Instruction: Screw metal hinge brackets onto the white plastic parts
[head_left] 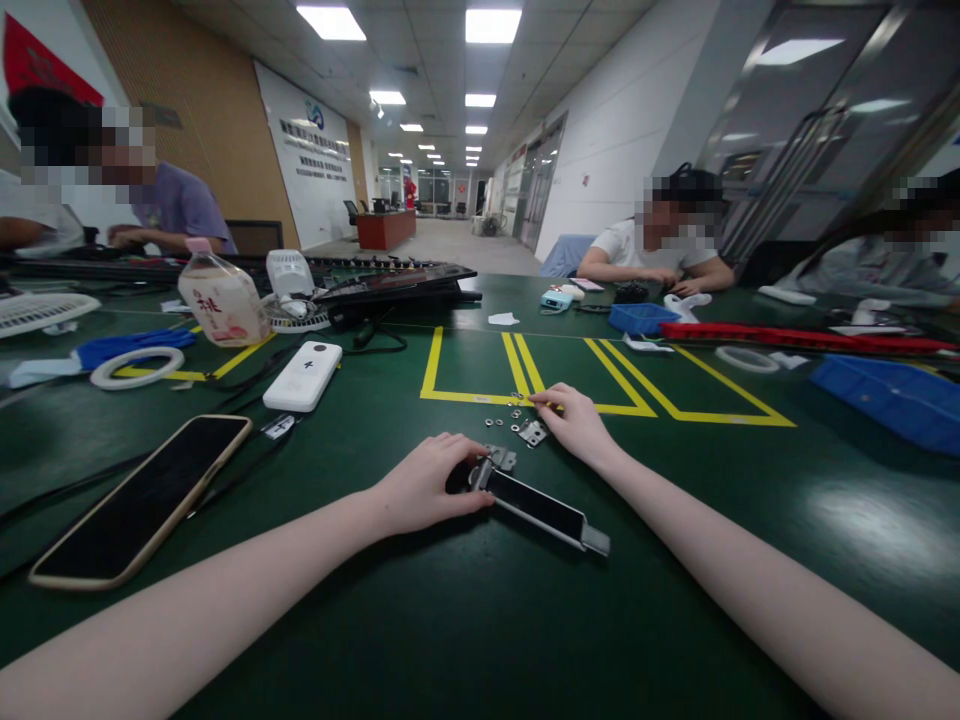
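- Two bare hands are laid on the green surface (450, 620); the left hand (424, 485) is curled over the near end of a long, narrow bar (536, 505), which lies flat and slants away to the right.
- The bar is seen to have a dark, glossy face and bright metal ends. It is judged stiff and fairly light, and likely to slide on the smooth surface unless pinned at one end.
- The best hold is judged to be across its long edges or at the metal end now covered. The glossy face looks easily smudged or scratched.
- The right hand (577, 420) is stretched forward with its fingertips down among a scatter of small washers (515, 413), beside the yellow tape line (465, 395). Whether anything is pinched there cannot be told.
- The washers are judged tiny, hard and prone to roll or skid; a fingertip pinch would be called for.
- A small metal bracket (533, 433) lies just beside the right hand, and a second bracket (501, 458) lies close to the bar's held end. Both are thin and rigid, best lifted by an edge.
- A phone (142, 495) lies well apart to the left.
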